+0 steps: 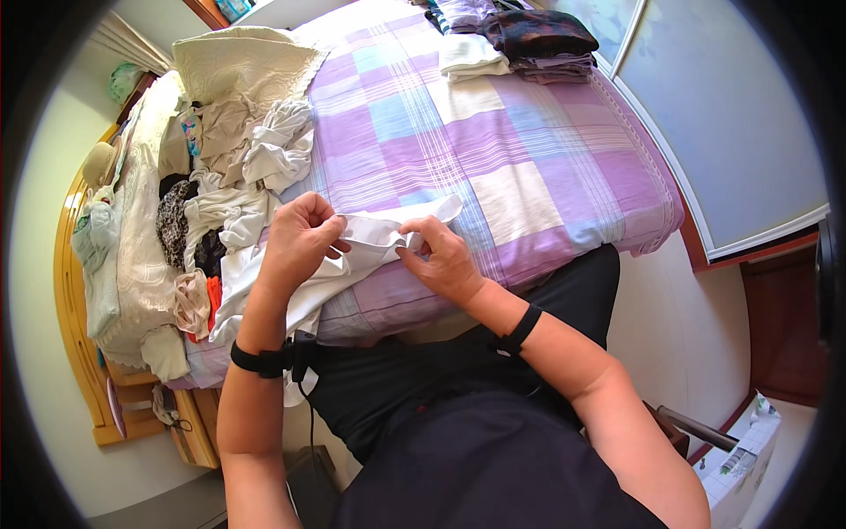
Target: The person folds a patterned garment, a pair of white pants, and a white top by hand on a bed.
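A white garment (344,272) lies across the near edge of the bed, part of it hanging over the side. My left hand (301,241) pinches its upper edge between thumb and fingers. To the right, my right hand (439,254) grips the same edge, with the cloth bunched at the fingertips. A flap of the white fabric reaches past my right hand on the bed's plaid cover. Beyond my left hand lies a heap of loose clothes, with a crumpled white garment (281,145) on top.
The bed has a purple, blue and cream plaid cover (515,198). Stacked folded clothes (542,40) sit at its far right. A cream quilted cloth (244,63) lies at the far left, near a wooden headboard (69,291). A sliding-door wardrobe (714,119) stands at the right.
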A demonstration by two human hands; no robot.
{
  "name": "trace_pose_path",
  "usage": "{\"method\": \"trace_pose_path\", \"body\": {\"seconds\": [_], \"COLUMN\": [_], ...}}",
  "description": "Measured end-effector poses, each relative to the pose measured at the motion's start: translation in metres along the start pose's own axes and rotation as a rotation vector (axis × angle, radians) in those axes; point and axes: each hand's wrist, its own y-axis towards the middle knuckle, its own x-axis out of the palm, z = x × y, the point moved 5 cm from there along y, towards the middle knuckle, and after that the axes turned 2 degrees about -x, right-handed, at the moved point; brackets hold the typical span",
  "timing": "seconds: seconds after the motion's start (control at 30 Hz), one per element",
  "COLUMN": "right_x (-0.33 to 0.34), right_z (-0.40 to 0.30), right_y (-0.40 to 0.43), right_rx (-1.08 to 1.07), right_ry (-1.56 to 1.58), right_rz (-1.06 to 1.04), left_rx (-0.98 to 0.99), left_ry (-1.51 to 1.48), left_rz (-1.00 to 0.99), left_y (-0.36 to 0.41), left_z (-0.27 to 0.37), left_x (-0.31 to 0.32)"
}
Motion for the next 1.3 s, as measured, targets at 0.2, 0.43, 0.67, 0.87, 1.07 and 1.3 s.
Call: {"method": "trace_pose_path", "body": {"seconds": [0.2,0.43,0.67,0.87,1.07,1.3], "right_x": [0.004,-0.037,-0.075,-0.083,-0.086,-0.086], "right_z": [-0.001,-0.010,-0.060,-0.032,-0.014,-0.003], "right_y": [0.010,0.068,0.104,0.080,0.063,0.057], "right_rx": [-0.009,-0.035,-0.132,0.081,0.281,0.293], "right_ry": [-0.043,0.035,0.102,0.113,0.113,0.141], "right_rz": [0.015,-0.157,-0.245,-0.162,-0.149,-0.129], "left_rx": [0.017,0.182,0.456,0.419,0.347,0.162], "left_ry": [-0.012,0.271,0.622,0.564,0.490,-0.052], "left_rz": [-0.022,-0.033,-0.002,-0.084,-0.074,-0.151], "left_y": [0.002,0.027,0.041,0.061,0.068,0.066], "left_z": [0.004,0.057,0.151,0.143,0.098,0.044], "left_x": [-0.001,-0.038,-0.040,-0.015,-0.004,0.009]}}
